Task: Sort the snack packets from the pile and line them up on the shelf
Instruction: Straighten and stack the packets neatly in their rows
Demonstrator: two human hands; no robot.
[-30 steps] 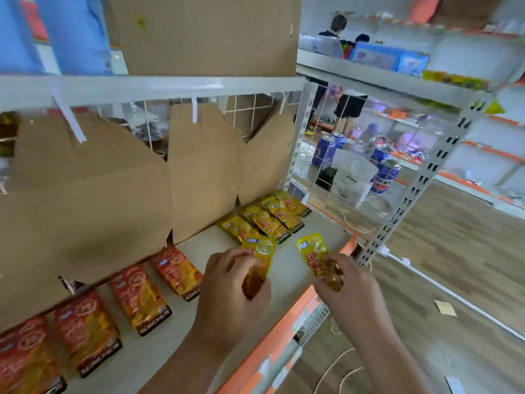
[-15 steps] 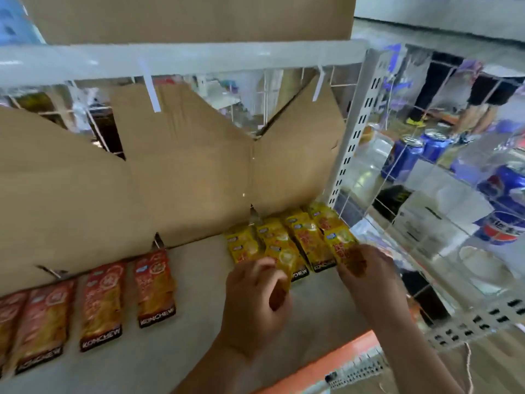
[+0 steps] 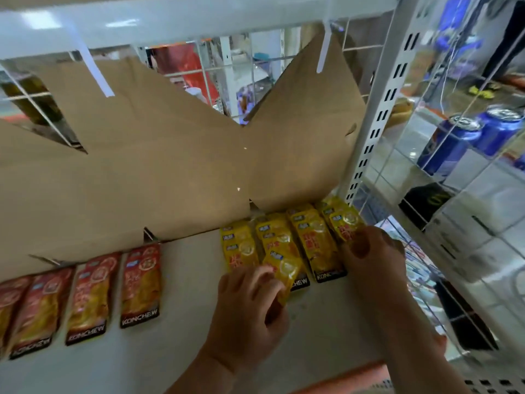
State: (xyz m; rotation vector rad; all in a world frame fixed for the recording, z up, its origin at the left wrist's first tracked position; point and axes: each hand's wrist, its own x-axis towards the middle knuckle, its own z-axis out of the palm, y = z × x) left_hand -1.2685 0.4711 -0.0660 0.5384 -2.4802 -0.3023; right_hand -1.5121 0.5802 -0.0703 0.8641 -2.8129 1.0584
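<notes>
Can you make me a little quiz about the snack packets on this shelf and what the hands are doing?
1. True or false: the red packets lie to the right of the yellow packets.
2. What does the left hand pinch? A: a loose yellow packet. B: a blue can. C: a red packet.
3. Fill the gap: the brown sheet standing behind both rows of packets is made of ____.

Key: 1 false, the red ones lie to the left. 2 A. 3 cardboard.
</notes>
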